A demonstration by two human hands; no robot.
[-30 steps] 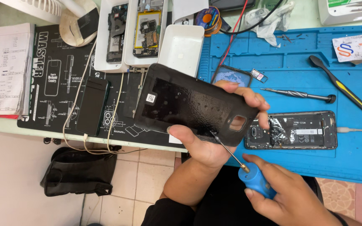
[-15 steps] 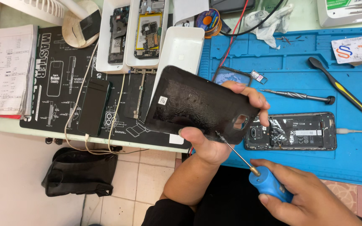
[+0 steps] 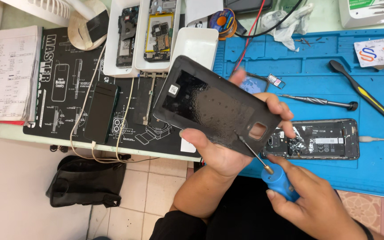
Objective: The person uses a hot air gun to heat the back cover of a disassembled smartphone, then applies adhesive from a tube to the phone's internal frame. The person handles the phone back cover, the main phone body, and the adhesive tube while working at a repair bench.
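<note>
- Two hands work close together just off the near edge of the table [image 3: 5,131], above a tiled floor.
- Left hand [image 3: 227,146]: it is closed on a black phone back cover [image 3: 214,106], thumb pressed on the near edge and fingers [image 3: 281,109] curled over the far edge. The cover is held tilted, its inner face up, with a rectangular camera cut-out near its right corner.
- Right hand [image 3: 312,204]: it is wrapped around the blue handle of a screwdriver [image 3: 277,180]. The thin metal shaft slants up and to the left, and its tip touches the cover's inner face just beside the camera cut-out.
- Just beyond the hands, an opened phone [image 3: 318,140] lies flat on a blue work mat [image 3: 378,178], its insides showing; a cable enters its right end.
- Further back on the blue mat lie a slim dark screwdriver [image 3: 321,102], a black and yellow pry tool [image 3: 365,95] and a small card tray with a chip [image 3: 275,81].
- To the left, a black printed mat [image 3: 63,75] carries a dark phone [image 3: 101,111] lying face down, with pale cables looping over the table edge.
- At the back stand white trays [image 3: 196,44], two of them holding stripped phone frames, and a spool of wire [image 3: 222,20] sits beside them.
- Far left, a stack of papers [image 3: 5,75] rests on the table.
- On the floor under the table lies a black bag [image 3: 85,180].
</note>
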